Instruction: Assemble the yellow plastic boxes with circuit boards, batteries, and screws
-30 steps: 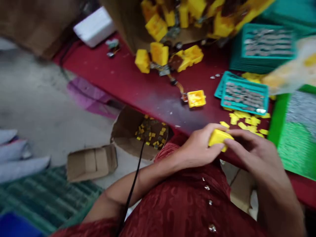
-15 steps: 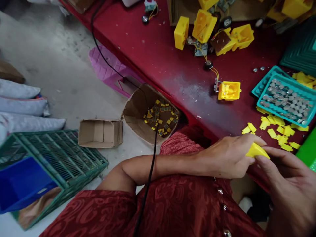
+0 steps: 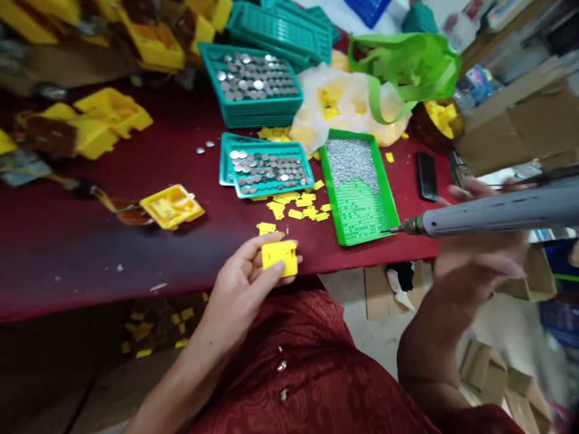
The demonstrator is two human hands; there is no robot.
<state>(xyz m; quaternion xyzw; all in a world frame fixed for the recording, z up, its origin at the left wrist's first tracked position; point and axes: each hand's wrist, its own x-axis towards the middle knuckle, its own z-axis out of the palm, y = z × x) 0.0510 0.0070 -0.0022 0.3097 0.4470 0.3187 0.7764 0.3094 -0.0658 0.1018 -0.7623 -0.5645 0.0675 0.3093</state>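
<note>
My left hand (image 3: pixel 253 274) pinches a small square yellow plastic case (image 3: pixel 278 258) between thumb and fingers, above the table's front edge. At the right, my right hand (image 3: pixel 479 241), smeared by motion, is behind a grey electric screwdriver (image 3: pixel 488 208). Its fingers look spread, and no finger crosses the front of the tool. The screwdriver's bit points left over a green tray (image 3: pixel 340 208) of small silver screws (image 3: pixel 353 160). Small yellow plastic pieces (image 3: pixel 296 213) lie scattered just beyond my left hand.
Teal trays (image 3: pixel 230 175) hold silver button cells (image 3: pixel 271 169), with a taller teal stack (image 3: pixel 257 114) behind. An open yellow housing (image 3: pixel 172 206) with wires sits left. A black phone (image 3: pixel 426 175) and a green bag (image 3: pixel 407 66) are on the right. A cardboard box (image 3: pixel 511 120) stands far right.
The view has swung right. Both hands were together on a yellow piece; now my left hand alone holds a yellow case, and my right hand has moved away to the screwdriver.
</note>
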